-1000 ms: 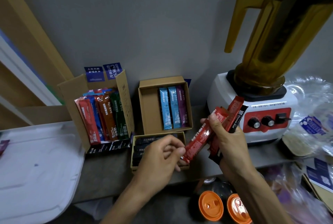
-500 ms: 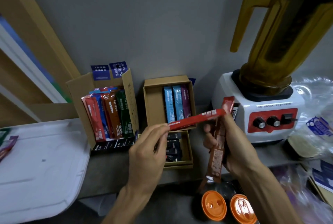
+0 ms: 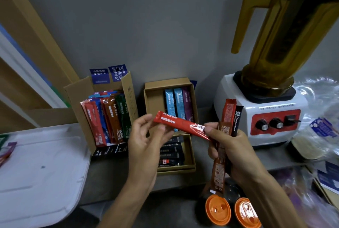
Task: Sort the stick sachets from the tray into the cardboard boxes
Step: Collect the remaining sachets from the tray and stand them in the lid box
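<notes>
While pinching red sachet (image 3: 181, 125) by its end in left hand (image 3: 145, 141), over the low boxes (image 3: 191, 152), free its other end from right hand (image 3: 238, 154), itself gripping a bundle of sachets (image 3: 219, 169). Slot upright beside red ones in tall cardboard box (image 3: 129, 90)

From where I stand, the person's left hand (image 3: 145, 141) and right hand (image 3: 233, 152) are bare, with long, slim fingers and nails that look short and plain where they show. The left forearm (image 3: 126, 204) and right forearm (image 3: 271, 200) are bare too, lean and narrow at the wrist, and uncovered all the way to the lower edge of view.
</notes>
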